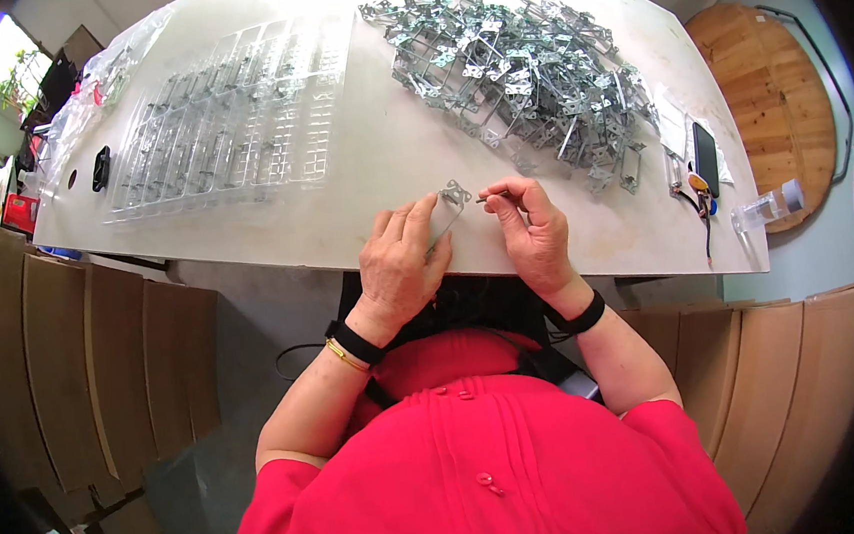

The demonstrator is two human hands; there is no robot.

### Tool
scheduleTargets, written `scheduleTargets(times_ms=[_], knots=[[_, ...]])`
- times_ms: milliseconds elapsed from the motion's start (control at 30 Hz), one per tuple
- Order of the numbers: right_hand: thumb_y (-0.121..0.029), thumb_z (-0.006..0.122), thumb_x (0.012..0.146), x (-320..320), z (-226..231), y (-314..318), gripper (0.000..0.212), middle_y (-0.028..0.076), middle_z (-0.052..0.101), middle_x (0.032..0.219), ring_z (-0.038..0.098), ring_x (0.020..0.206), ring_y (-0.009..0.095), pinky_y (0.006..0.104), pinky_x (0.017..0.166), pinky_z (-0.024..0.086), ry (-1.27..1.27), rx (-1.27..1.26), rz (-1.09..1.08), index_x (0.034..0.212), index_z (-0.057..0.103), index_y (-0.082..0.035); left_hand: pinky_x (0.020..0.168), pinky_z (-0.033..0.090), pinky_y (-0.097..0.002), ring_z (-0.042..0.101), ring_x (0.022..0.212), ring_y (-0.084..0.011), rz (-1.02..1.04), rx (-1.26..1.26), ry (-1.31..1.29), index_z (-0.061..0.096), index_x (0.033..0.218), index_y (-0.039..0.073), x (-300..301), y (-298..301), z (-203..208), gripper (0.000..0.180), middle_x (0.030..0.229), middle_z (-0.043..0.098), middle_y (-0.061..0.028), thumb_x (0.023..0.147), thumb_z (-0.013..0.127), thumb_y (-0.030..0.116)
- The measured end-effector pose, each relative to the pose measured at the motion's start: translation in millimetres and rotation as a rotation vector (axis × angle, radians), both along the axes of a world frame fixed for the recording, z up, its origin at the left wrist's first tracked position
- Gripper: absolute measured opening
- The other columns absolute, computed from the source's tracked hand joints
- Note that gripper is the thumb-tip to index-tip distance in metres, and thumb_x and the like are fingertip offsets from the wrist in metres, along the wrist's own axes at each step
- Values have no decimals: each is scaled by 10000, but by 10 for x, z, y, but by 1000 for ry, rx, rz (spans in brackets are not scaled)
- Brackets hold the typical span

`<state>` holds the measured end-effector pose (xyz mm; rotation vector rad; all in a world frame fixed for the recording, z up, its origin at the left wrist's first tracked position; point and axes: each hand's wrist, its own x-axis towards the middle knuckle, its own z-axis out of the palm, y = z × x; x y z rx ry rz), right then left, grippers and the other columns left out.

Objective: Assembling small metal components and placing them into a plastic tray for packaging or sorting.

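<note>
At the table's near edge my left hand (398, 257) is closed on a thin metal bracket (455, 194). The bracket's flat, holed end sticks out past the fingertips. Just to the right, my right hand (535, 233) pinches a short, thin dark pin (483, 199) between thumb and forefinger. The pin points toward the bracket, with a small gap between the two. A large heap of similar metal brackets (532, 68) lies beyond my right hand. Farther left are clear plastic trays (326, 124) with small metal parts in their slots.
A dark phone (705, 160) lies at the table's right, near a clear bottle (768, 208) lying on its side. A small black object (101, 169) sits left of the trays. Cardboard boxes (114, 362) stand below the table on both sides. A round wooden board (766, 110) leans at the right.
</note>
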<state>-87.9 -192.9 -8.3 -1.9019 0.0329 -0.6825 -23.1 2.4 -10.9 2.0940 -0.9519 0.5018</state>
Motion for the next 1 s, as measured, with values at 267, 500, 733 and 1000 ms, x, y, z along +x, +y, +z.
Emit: scheduleTargets(times_ms=[267,500,733,1000], knots=[[-89,711,1042,-11,14,-3,138,85,757,994,709,867,164,303,815,563,-62,-84,-7,1153,652,-33,890,567,-453,692,1007,-361,-115,-18,82,681,1268,35,49,87,55,451,1096,724,-161,826,755,84],[-125,706,1057,14,-44,-19,144,81,743,955,705,863,155,297,794,560,-71,-23,12,1142,641,-29,888,568,-440,688,997,-356,-146,-1,121,710,1254,75,45,112,98,425,1094,716,-148,830,745,85],[-96,710,1045,15,-1,15,127,83,741,972,712,874,164,302,800,563,-76,-18,13,1143,659,-33,882,572,-435,688,995,-344,-153,-8,129,732,1266,88,34,112,104,436,1100,713,-153,831,750,87],[-30,728,997,48,32,15,149,135,729,967,727,860,269,349,775,569,-116,-194,-24,1137,676,-44,883,572,-433,692,1005,-341,-163,-18,144,737,1280,97,29,105,100,448,1120,715,-153,833,762,97]])
